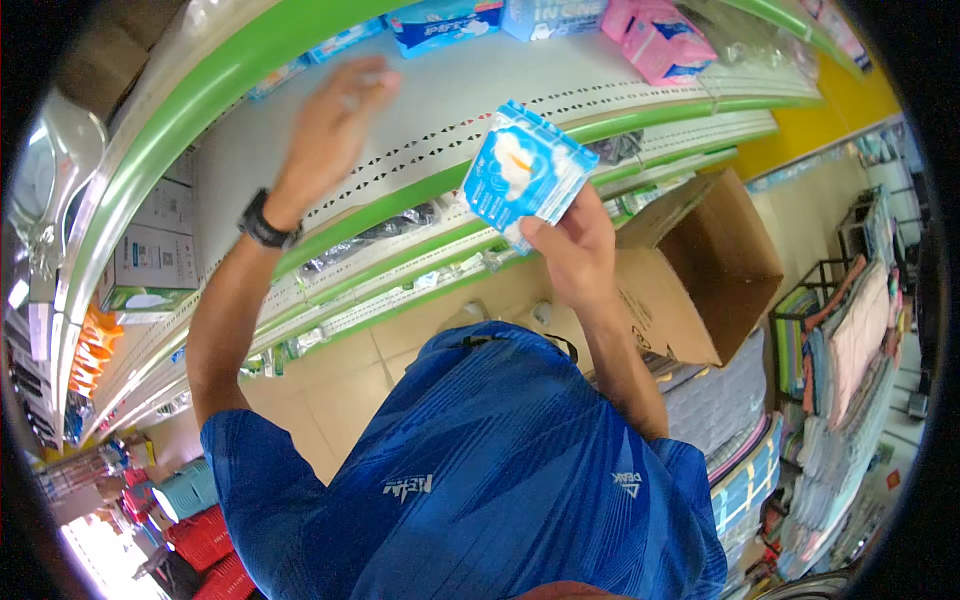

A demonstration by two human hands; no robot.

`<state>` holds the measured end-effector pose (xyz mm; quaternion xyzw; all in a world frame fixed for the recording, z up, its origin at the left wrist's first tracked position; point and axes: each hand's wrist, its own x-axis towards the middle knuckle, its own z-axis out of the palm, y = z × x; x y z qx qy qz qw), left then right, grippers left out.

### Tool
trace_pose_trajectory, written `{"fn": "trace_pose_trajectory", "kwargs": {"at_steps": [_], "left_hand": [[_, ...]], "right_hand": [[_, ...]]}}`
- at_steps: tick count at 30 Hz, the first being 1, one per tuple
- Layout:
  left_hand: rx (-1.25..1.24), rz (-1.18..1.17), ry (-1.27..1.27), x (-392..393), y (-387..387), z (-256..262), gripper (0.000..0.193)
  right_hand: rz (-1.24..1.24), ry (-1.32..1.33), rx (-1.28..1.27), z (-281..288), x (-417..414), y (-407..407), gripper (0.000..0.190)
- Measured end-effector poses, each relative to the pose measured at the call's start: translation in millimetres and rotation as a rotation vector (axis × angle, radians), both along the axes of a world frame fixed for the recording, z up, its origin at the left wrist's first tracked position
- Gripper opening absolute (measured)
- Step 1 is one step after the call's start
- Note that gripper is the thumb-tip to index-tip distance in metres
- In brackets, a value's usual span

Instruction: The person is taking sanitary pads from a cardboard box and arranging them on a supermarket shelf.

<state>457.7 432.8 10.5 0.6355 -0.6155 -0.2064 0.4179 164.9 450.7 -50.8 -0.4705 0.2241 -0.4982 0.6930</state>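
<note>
My right hand (574, 251) holds a small blue-and-white soft plastic pack (527, 172), apparently of sanitary pads, by its lower edge, with the thumb across its printed front. The pack is tilted and sits in front of the green shelf edge. My left hand (330, 131), with a black watch (268, 219) on its wrist, is raised over the white metal shelf (442, 105). It is blurred, its fingers are bent, and no object shows in it. Toward the back of that shelf stand a blue pack (446, 26), a pale blue pack (553, 16) and pink packs (660, 41).
An open cardboard box (675, 277) stands to the right below the shelves. Lower shelf tiers with green price strips (390, 225) hold bagged goods. Folded textiles (855, 337) are stacked at far right. White boxes (150, 259) sit at the left; red baskets (206, 544) lie lower left.
</note>
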Motion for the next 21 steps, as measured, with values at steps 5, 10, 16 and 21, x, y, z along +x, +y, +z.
{"fn": "trace_pose_trajectory", "kwargs": {"at_steps": [5, 10, 16, 21], "left_hand": [[0.534, -0.264, 0.827, -60, 32, 30, 0.061], [0.437, -0.321, 0.670, -56, 31, 38, 0.053], [0.283, -0.366, 0.463, -22, 30, 29, 0.052], [0.126, -0.087, -0.142, 74, 22, 17, 0.056]], "right_hand": [[-0.421, 0.578, -0.988, 14, 13, -13, 0.062], [-0.472, 0.578, -1.214, 18, 14, -12, 0.054], [-0.442, 0.605, -0.992, 0, -20, -19, 0.064], [-0.407, 0.714, -0.691, -40, -80, -18, 0.055]]}}
